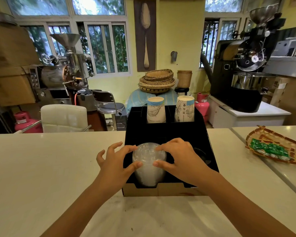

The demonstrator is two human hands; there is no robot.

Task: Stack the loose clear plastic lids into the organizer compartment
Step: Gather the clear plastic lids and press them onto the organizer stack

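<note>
Fingertips of both hands meet around a tall stack of clear, round, domed plastic lids (149, 161), which stands in the front-left compartment of a black cardboard organizer box (164, 134) on the pale tabletop (55, 168). The left hand (114, 161) pinches the stack's left flank with thumb low and forefinger at the top rim; its other fingers fan out free. The right hand (179, 158) mirrors it from the other side, thumb and forefinger pressed to the lids. This two-sided grip probably keeps the slippery lids aligned as one column, so none slide off while they seat in the slot.

Between the two grips the stack's long axis runs upright, leaning slightly away from the person, with the domed tops facing up. Its foot sits behind the cut-out in the box's brown front wall.

Beyond the grips, at the box's far end, stand two printed white-and-blue paper cup stacks (156, 110). Well off to the right of the right grip lies a woven tray holding green sachets (270, 147).
</note>
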